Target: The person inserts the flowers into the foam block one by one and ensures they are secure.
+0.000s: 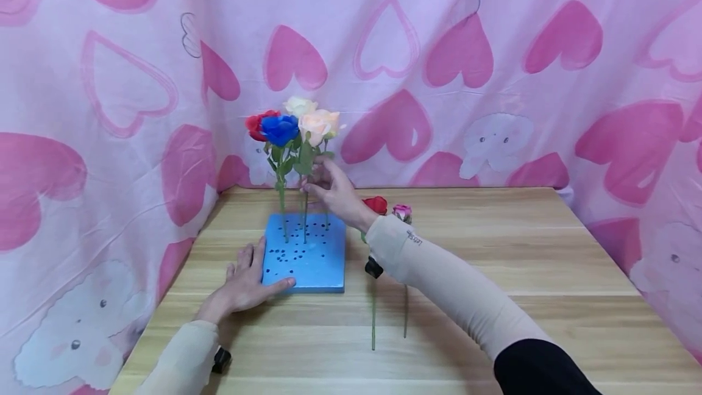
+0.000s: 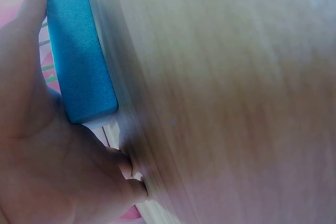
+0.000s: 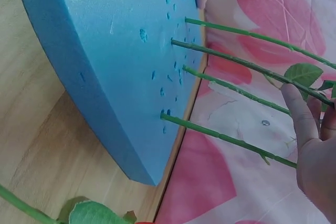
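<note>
Pale sleeves (image 1: 450,285) come in from the near edge, the right one turning black toward the elbow and cut off by the frame. From the right wrist, four green stems can be seen entering the holes of a blue foam block (image 1: 323,273), with the right hand's (image 1: 336,192) fingertips at a darker stem (image 3: 231,59); from the head, that contact is partly covered by leaves. The left wrist view adds the block's plain side wall and the left palm, both turned away from the head camera.

Blooms overlap at the top: a blue rose (image 1: 281,131) in front of a red rose (image 1: 255,127), with a peach rose (image 1: 319,125) to the right and a white rose (image 1: 299,106) behind. Which bloom the dark stem carries is hard to make out. On the table (image 1: 482,236), right of the block, lie a second red rose (image 1: 375,204) and a pink rose (image 1: 402,212), their stems partly hidden beneath the right forearm.

That forearm reaches far and left, its hand raised over the block and pinching the dark stem. The left hand (image 1: 244,285) rests at the block's near left corner, fingers extended along the left side, thumb stretched across the near edge, not clenched.
</note>
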{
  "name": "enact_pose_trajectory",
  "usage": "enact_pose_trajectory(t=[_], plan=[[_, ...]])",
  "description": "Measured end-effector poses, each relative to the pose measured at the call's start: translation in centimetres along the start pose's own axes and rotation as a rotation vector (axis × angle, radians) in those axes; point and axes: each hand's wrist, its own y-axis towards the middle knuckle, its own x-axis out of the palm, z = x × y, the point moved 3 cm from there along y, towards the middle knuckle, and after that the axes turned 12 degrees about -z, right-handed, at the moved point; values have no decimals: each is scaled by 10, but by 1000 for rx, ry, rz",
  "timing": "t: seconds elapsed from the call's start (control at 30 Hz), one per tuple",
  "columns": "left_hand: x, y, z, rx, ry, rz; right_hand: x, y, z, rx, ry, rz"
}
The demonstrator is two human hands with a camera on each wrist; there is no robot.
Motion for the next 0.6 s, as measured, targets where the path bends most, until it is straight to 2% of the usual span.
enact_pose_trajectory(t=[0.23,0.6], plan=[[0,1,0,-7,3,1,2,1,8,41,-14,-21],[0,1,0,-21,-3,-7,2,3,14,42,-12,-17]])
